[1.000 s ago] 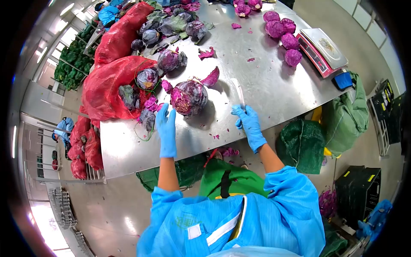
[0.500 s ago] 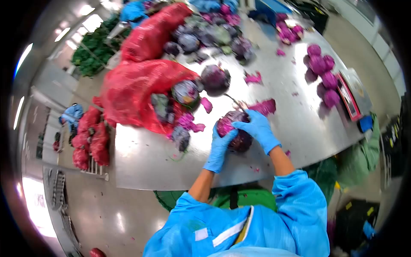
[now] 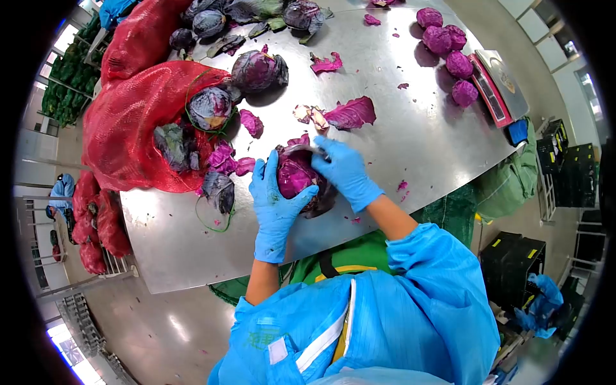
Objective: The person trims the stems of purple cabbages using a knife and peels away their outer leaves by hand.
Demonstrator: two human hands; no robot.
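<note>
A red cabbage (image 3: 296, 178), its cut purple side showing, sits on the steel table close to me. My left hand (image 3: 274, 200), in a blue glove, grips the cabbage's left side, thumb across its front. In my right hand (image 3: 346, 170), also gloved, is a knife (image 3: 299, 149); its thin grey blade lies along the top of the cabbage, and the handle is hidden in my fingers. Just beyond are a loose purple leaf (image 3: 351, 113) and pale cut stem pieces (image 3: 310, 117).
Red mesh sacks (image 3: 147, 128) lie at the left, one with untrimmed cabbages (image 3: 210, 108) at its mouth. Another whole cabbage (image 3: 255, 70) stands beyond. Several trimmed purple heads (image 3: 459, 65) line the right, beside a scale (image 3: 502, 86). Leaf scraps (image 3: 221, 157) lie about.
My view has shifted, so the table's things sit further left and higher. My right hand has turned, bringing the knife blade from pointing away to lying across the cabbage top.
</note>
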